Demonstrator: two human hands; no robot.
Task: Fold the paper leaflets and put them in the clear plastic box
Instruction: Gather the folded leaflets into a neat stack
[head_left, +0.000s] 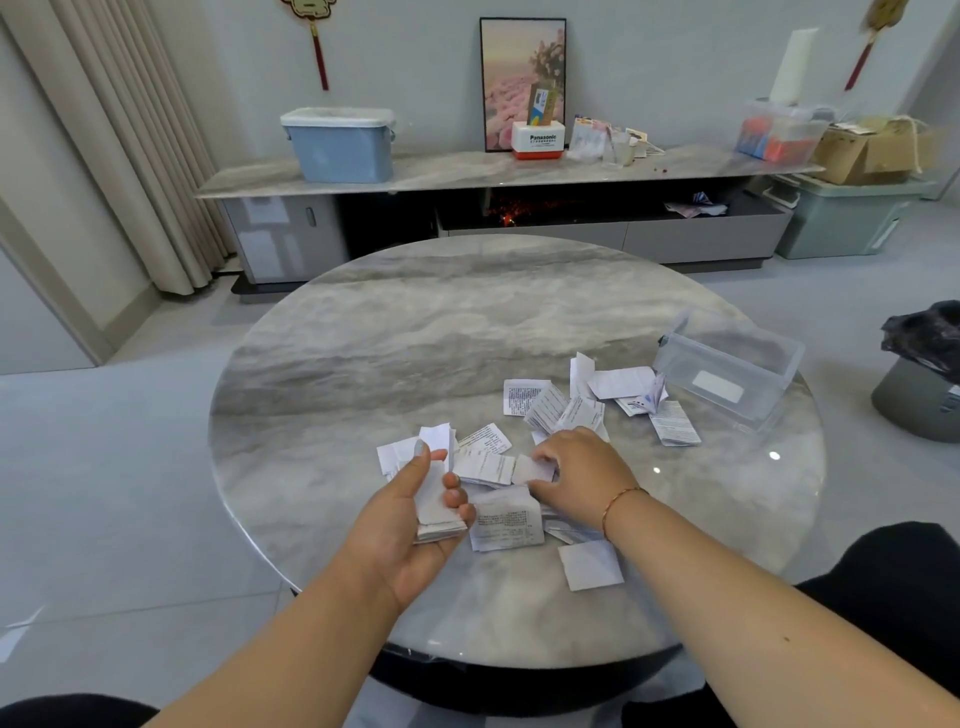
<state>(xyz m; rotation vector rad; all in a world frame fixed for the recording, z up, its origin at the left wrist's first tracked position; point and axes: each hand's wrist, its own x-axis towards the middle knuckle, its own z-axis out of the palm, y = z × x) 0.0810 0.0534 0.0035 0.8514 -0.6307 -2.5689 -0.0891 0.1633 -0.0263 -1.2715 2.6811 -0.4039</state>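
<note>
Leaflets (550, 415) scattered on worktop (467, 322), near box (727, 374). Left hand (410, 525) fingers curled round folded stack (436, 499); right hand (582, 473) fingers pinching one leaflet (532, 469). Judged light, thin, limp, slippery when stacked; take by folded edge.

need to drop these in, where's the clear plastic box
The clear plastic box sits at the round marble table's far right, just beyond the scattered paper leaflets.

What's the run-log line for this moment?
left hand: grips folded leaflet stack | right hand: pinches leaflet on round marble table | clear plastic box: holds no leaflets
</note>
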